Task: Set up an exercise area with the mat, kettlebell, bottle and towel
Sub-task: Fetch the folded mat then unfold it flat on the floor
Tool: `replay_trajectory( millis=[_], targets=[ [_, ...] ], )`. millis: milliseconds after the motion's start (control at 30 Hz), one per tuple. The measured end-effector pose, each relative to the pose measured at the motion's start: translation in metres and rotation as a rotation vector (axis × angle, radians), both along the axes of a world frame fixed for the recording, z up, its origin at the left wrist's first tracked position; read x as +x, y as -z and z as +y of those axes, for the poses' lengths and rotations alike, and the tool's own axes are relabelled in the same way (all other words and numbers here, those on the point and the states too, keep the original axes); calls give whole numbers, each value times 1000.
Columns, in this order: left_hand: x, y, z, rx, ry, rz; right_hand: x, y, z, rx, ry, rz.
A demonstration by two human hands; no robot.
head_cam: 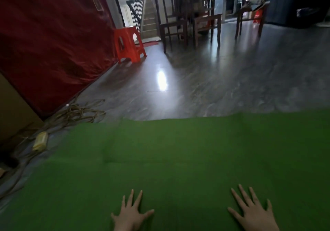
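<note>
A green mat (178, 155) lies spread flat on the dark glossy floor and fills the lower half of the view. My left hand (131, 213) rests palm down on its near part with fingers spread. My right hand (251, 211) lies flat on the mat further right, fingers also apart. Neither hand holds anything. No kettlebell, bottle or towel is in view.
A red covered panel (53, 43) leans along the left wall, with tangled cords (76, 113) and a yellowish adapter (40, 140) at its foot. An orange plastic stool (129, 44) stands beyond. Wooden chairs (189, 16) and a table are at the back, stairs (149, 16) behind.
</note>
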State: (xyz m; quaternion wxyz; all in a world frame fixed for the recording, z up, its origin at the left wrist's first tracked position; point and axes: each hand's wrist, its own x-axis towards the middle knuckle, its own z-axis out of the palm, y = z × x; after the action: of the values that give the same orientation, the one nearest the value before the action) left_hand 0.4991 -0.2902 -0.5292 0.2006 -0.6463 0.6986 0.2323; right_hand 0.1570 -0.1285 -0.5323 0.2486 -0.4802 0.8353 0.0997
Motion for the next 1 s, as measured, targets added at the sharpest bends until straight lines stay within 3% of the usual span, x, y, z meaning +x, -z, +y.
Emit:
replay_trajectory(
  millis=[300, 433, 500, 600, 700, 733, 1000],
  targets=[
    [20, 5, -4, -259, 36, 36, -7, 11, 14, -101, 196, 60],
    [23, -12, -42, -360, 108, 46, 45, 4, -41, -249, 33, 64],
    [26, -17, -59, -343, 110, 44, 78, 3, -74, -306, -66, 21],
    [40, -9, -73, -258, 117, -17, 115, 3, -104, -208, -209, -3],
    [59, 9, -76, -143, 112, -48, 126, 11, -111, -127, -222, -14],
    [64, 12, -75, -136, 110, -34, 123, 18, -112, -194, -224, 28],
    [75, 17, -69, -143, 54, -66, 79, 33, -81, -134, -132, 31]
  ],
)
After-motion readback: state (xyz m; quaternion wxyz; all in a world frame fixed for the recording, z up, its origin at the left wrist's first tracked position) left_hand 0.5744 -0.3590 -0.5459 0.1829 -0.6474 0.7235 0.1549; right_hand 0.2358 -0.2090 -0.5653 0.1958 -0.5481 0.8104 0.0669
